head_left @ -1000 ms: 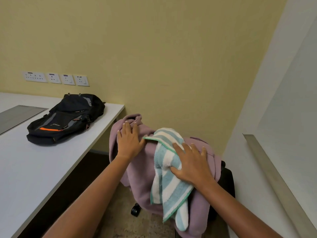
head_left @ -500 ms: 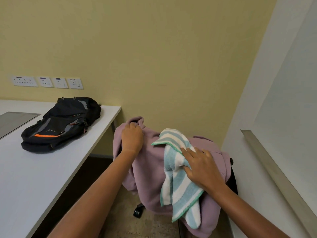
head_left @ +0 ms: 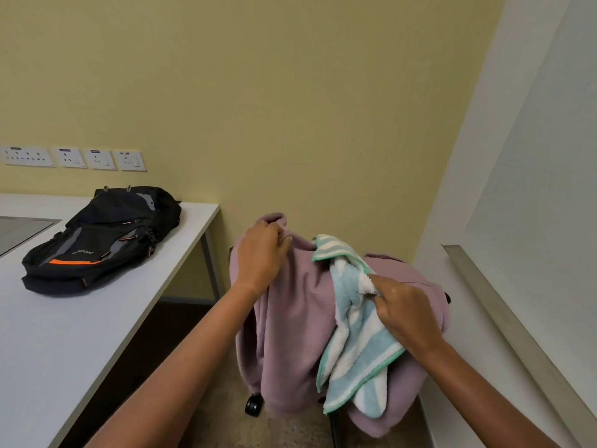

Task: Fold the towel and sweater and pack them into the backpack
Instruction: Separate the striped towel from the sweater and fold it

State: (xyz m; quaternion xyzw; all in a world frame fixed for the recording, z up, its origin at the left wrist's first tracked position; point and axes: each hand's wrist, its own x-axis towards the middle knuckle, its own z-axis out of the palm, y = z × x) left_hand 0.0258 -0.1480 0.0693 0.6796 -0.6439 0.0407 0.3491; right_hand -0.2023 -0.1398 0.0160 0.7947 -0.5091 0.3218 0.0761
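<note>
A mauve sweater (head_left: pixel 297 318) is seen draped over a chair (head_left: pixel 253 404) just off the right edge of the table (head_left: pixel 64 334). Its top edge is gripped by the left hand (head_left: pixel 261 253), with the fingers curled round the cloth. A striped towel (head_left: pixel 358 344) is laid over the sweater on the side away from the table. A bunch of it is pinched by the right hand (head_left: pixel 407 310), thumb and fingers closed on the pile. The black backpack (head_left: pixel 103 237) is left lying flat on the table, towards its far end. Whether it is unzipped cannot be told.

Nothing is folded yet, and the step in hand is judged to be the lifting of both pieces off the chair. It is best done with the towel raised clear first, so that it is not dragged off and dropped beside the table. The sweater should then be drawn straight up rather than sideways, since a chair on casters can be expected to roll. Both are best carried across and spread flat on the near part of the table.
</note>
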